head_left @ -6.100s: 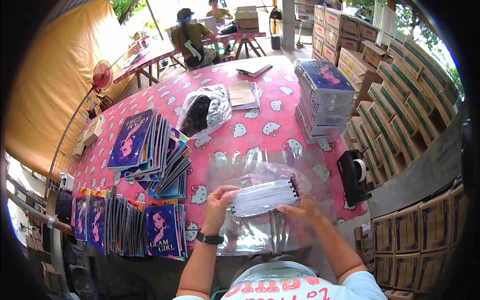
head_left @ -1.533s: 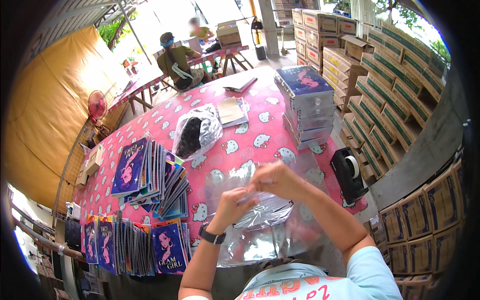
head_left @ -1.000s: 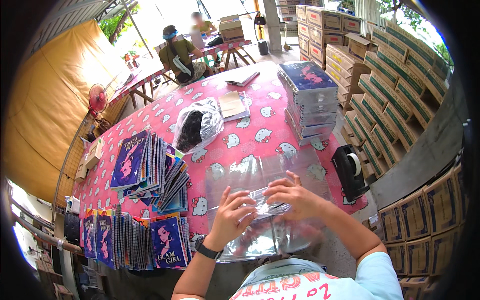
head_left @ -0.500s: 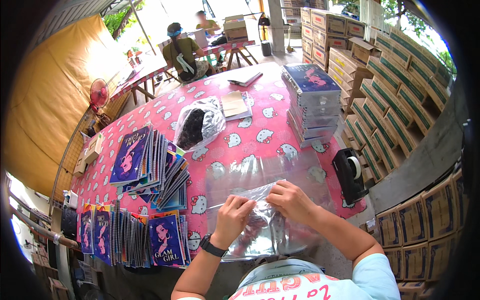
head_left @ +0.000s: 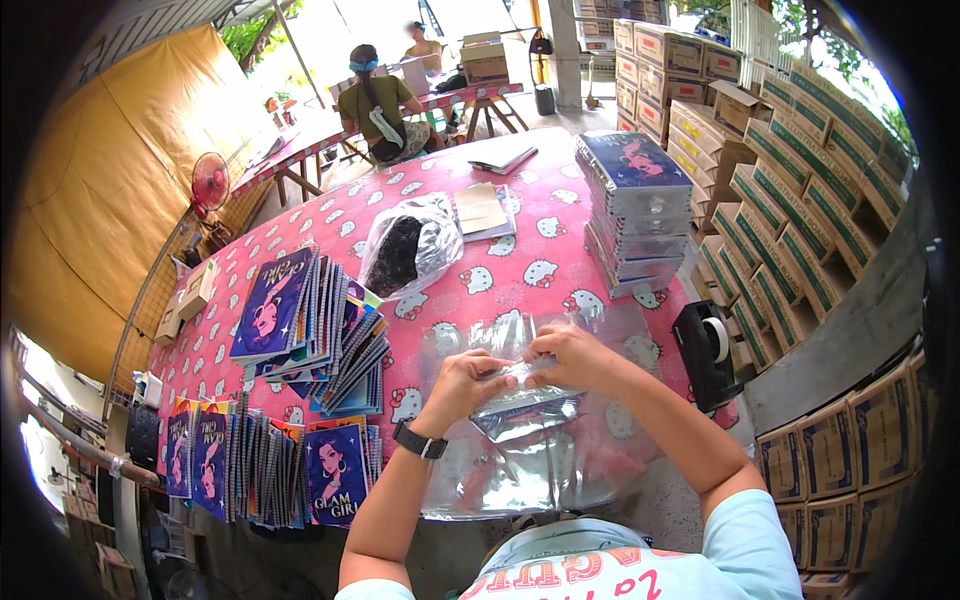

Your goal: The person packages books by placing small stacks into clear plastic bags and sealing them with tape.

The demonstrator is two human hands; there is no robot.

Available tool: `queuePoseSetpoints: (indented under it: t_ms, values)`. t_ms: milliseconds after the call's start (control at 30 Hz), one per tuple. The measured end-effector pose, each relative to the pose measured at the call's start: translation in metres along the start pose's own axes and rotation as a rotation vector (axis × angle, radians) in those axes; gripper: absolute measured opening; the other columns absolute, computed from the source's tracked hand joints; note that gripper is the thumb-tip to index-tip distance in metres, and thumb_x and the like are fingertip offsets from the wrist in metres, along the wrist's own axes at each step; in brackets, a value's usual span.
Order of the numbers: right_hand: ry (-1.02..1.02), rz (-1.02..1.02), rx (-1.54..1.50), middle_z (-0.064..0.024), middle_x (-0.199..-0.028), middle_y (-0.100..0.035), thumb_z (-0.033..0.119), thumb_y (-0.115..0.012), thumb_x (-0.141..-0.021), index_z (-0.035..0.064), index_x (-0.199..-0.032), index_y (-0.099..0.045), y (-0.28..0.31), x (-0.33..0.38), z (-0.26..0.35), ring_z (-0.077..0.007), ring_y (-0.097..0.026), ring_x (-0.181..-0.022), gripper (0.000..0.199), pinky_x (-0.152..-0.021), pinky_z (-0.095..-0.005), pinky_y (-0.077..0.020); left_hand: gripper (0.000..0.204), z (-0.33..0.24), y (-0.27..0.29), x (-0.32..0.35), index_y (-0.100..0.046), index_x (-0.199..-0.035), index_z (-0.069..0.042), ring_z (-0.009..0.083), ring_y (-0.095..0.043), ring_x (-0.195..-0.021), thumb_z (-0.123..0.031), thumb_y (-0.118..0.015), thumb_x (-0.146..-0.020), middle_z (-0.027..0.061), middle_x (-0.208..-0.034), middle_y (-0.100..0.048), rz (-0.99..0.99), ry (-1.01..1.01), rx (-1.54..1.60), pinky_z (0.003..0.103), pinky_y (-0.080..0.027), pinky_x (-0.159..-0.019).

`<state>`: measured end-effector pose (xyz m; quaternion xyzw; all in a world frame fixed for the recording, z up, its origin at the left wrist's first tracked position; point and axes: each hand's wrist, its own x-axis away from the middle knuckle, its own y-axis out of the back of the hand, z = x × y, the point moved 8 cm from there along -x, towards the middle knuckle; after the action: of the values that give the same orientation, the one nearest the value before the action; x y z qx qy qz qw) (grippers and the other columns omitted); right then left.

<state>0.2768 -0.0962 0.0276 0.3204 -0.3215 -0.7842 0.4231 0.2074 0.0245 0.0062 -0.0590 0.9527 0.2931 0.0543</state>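
Observation:
My left hand and my right hand meet over the near part of the pink patterned table. Between them they pinch a small clear plastic bag at its top edge; the bag hangs down toward me. Under it lies a flat pile of clear plastic bags spread on the table. A black watch sits on my left wrist. To my left a fanned pile of spiral notebooks with a blue cartoon cover lies within reach.
A tall stack of wrapped notebooks stands at the right. A black tape dispenser sits at the right edge. A crumpled plastic bag with dark contents lies mid-table. More notebooks stand upright at front left. Cardboard boxes line the right; two people sit beyond.
My hands have come down from chest height and drawn together over the bag pile. They now hold one small clear bag by its top edge.

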Motion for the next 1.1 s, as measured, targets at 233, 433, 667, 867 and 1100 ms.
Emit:
queuePoseSetpoints:
  t_ms: [233,433,667,867,1100]
  values:
    - [0.108,-0.24,-0.16,-0.0112,-0.076,-0.06,0.012,-0.069,-0.073,0.0038,-0.078,-0.067,0.014,-0.014,-0.009,-0.0276,-0.059,-0.075,0.009,-0.067,-0.037,-0.0469,0.013,-0.03,0.018,-0.012,-0.072,-0.083,-0.006,0.015,-0.053,-0.062,-0.013,-0.075,-0.073,0.0046,-0.069,-0.062,-0.304,-0.346,-0.201,0.028,-0.043,-0.056]
    - [0.135,-0.121,-0.188,-0.0096,-0.075,-0.059,0.013,-0.066,-0.077,0.0072,-0.076,-0.061,-0.052,0.056,-0.007,-0.0301,-0.06,-0.074,0.008,-0.065,-0.0387,-0.0478,0.008,0.0,-0.038,0.043,-0.07,-0.077,-0.01,0.0232,-0.061,-0.07,-0.009,-0.073,-0.069,0.0057,-0.074,-0.063,-0.042,-0.379,-0.241,0.034,-0.049,-0.062]
    - [-0.277,-0.153,-0.221,-0.0137,-0.084,-0.057,0.02,-0.077,-0.068,0.0052,-0.086,-0.053,-0.117,0.097,-0.054,-0.0323,-0.06,-0.08,0.034,-0.067,-0.04,-0.0484,0.029,0.08,-0.094,0.092,-0.068,-0.096,-0.012,0.0198,-0.064,-0.071,-0.014,-0.075,-0.068,0.0044,-0.073,-0.064,-0.11,0.199,-0.104,0.032,-0.049,-0.056]
    - [-0.534,0.065,-0.167,-0.0144,-0.084,-0.06,0.018,-0.077,-0.069,0.0032,-0.081,-0.054,-0.124,0.07,-0.07,-0.033,-0.061,-0.082,0.031,-0.068,-0.0399,-0.0479,0.111,0.076,-0.063,0.086,-0.025,-0.136,0.0,0.0284,-0.062,-0.085,-0.024,-0.089,-0.049,0.0174,-0.099,-0.061,-0.41,0.211,-0.393,0.034,-0.051,-0.07]
    - [-0.594,-0.738,-0.161,-0.0091,-0.087,-0.064,0.009,-0.065,-0.077,0.0035,-0.092,-0.065,0.021,0.194,-0.122,-0.0193,-0.062,-0.079,0.016,-0.07,-0.0328,-0.0486,0.097,0.13,-0.105,0.096,-0.022,-0.138,0.004,0.0216,-0.058,-0.095,-0.001,-0.079,-0.059,0.013,-0.107,-0.058,-0.271,0.473,0.505,0.03,-0.05,-0.079]
